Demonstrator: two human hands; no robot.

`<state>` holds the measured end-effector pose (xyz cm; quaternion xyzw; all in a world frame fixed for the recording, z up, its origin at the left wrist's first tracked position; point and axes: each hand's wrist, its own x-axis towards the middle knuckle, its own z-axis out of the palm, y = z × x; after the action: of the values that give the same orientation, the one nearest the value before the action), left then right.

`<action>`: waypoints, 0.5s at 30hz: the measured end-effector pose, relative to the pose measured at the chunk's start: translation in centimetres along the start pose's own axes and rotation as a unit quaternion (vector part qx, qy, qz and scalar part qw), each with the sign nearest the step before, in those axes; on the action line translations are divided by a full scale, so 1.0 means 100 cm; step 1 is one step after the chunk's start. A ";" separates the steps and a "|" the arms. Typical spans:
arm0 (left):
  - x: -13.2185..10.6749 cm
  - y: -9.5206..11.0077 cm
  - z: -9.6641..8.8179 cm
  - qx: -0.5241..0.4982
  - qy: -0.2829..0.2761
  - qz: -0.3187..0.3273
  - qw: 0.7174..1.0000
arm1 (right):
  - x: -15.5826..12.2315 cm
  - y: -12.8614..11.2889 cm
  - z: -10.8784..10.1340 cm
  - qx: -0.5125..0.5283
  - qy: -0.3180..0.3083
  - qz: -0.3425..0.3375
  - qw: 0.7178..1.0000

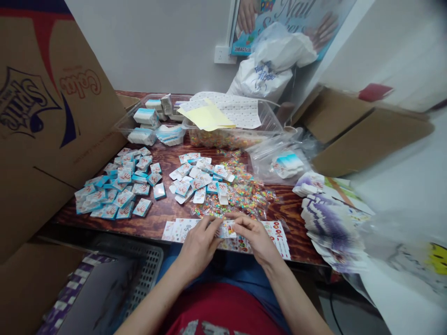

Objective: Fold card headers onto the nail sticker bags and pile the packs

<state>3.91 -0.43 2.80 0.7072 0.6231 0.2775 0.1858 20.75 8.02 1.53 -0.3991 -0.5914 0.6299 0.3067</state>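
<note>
Both the left hand (pixel 198 243) and the right hand (pixel 256 236) pinch a small white piece with multicoloured bits (pixel 229 230), midway along the dark wood-grained desk's (pixel 152 225) near edge, over white printed paper sheets (pixel 281 237). Toward the left edge I see heaped blue-and-white cardboard boxes (pixel 124 176).

"Sprite" in dark blue outlined lettering and "Cola" in red mark the large brown carton (pixel 52 116) on our left. Ahead, we read "Nail" on a blue poster (pixel 293 14), above a word, partly covered by a white bag (pixel 268 81), that looks like "Stickers"; "20BAGSx30" runs low on the poster until the bag cuts it off. The bag's own blue characters we cannot make out.
</note>
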 end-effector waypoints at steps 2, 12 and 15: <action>0.001 0.000 -0.001 0.001 0.002 0.000 1.000 | -0.001 -0.004 0.003 -0.035 -0.007 -0.026 0.999; 0.007 0.000 0.013 -0.221 0.066 -0.134 0.964 | 0.008 -0.014 0.009 -0.121 0.027 -0.071 0.990; 0.007 0.003 0.018 -0.378 0.083 -0.241 0.890 | 0.002 -0.006 0.012 0.004 0.102 -0.028 0.994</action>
<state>5.31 0.38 1.75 0.3864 0.6357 0.4963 0.4475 19.56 7.70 2.11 -0.4433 -0.5657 0.5791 0.3848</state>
